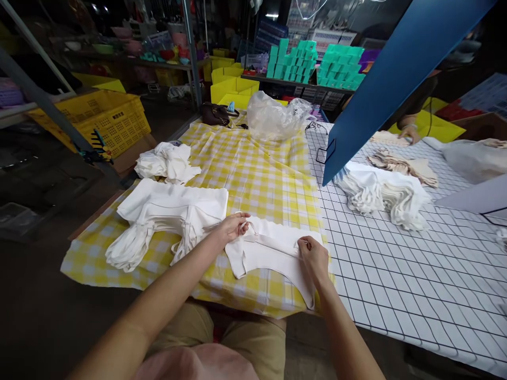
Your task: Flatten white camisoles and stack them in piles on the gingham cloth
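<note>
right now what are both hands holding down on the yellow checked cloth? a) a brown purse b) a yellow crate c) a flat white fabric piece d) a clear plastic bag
c: the left hand pinches one end of the white fabric piece and the right hand grips the other end, with the piece lying flat on the yellow checked cloth.

item: white cloth bag, flat and partly folded
pose: lying crosswise, its long strap running along the top edge
place: near edge of the yellow-checked surface
contact: pinched at both upper corners, left and right
</note>
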Demonstrator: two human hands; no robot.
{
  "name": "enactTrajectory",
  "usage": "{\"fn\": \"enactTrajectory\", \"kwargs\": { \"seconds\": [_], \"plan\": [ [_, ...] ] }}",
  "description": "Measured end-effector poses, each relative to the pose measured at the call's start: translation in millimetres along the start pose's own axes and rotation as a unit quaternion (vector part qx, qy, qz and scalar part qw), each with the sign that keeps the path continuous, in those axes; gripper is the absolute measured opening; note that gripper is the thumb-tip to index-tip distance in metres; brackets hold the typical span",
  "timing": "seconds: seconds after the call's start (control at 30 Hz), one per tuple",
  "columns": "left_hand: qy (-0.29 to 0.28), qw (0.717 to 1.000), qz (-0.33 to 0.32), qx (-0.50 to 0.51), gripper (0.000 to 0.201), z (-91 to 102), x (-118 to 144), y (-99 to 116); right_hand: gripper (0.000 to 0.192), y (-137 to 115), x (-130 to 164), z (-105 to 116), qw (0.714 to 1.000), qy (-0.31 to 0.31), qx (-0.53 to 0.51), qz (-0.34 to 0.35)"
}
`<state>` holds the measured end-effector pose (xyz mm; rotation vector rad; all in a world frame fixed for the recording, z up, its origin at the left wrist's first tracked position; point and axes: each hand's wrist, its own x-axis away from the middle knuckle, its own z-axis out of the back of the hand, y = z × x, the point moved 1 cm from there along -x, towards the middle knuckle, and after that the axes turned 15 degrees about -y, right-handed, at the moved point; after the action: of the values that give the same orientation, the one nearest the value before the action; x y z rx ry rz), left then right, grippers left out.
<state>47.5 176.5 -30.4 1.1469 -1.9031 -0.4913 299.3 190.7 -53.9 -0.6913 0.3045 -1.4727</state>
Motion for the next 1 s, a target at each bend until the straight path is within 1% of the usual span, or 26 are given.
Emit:
{"fn": "enactTrajectory", "kwargs": {
  "seconds": [0.1,0.2,0.37,0.53,0.73,0.87,1.0],
  "plan": [
    [0.021,0.999,-0.023,0.014,0.014,-1.0,-3.7,-1.8,0.029,0.3,0.1,-1.2,1.0,0.002,0.002,0.001],
    [0.021,0.999,-0.035,0.024,0.019,-3.8,-4.5,-3.8,0.029,-0.5,0.8,-1.6,1.0,0.001,0.002,-0.001],
    [0.023,0.999,-0.035,0.029,0.02,-3.7,-5.3,-5.8,0.029,-0.3,0.7,-2.3,1.0,0.005,0.0,-0.017],
    [0.028,0.999,-0.036,0.026,0.019,0.2,-5.8,-8.0,0.029,0.3,0.7,-1.4,1.0,0.011,-0.025,-0.003],
    [0.017,0.999,-0.038,0.033,0.019,2.6,-2.3,-8.4,0.032,-0.7,2.7,1.1,0.999,0.019,-0.049,-0.005],
    [0.013,0.999,-0.032,0.03,0.02,-1.7,12.0,-3.1,0.033,-4.7,6.8,4.1,0.997,0.036,-0.073,-0.002],
    [-0.019,0.999,-0.03,0.02,0.02,-6.0,43.2,2.1,0.033,-10.9,22.0,13.2,0.992,0.053,-0.111,0.003]
  ]
}}
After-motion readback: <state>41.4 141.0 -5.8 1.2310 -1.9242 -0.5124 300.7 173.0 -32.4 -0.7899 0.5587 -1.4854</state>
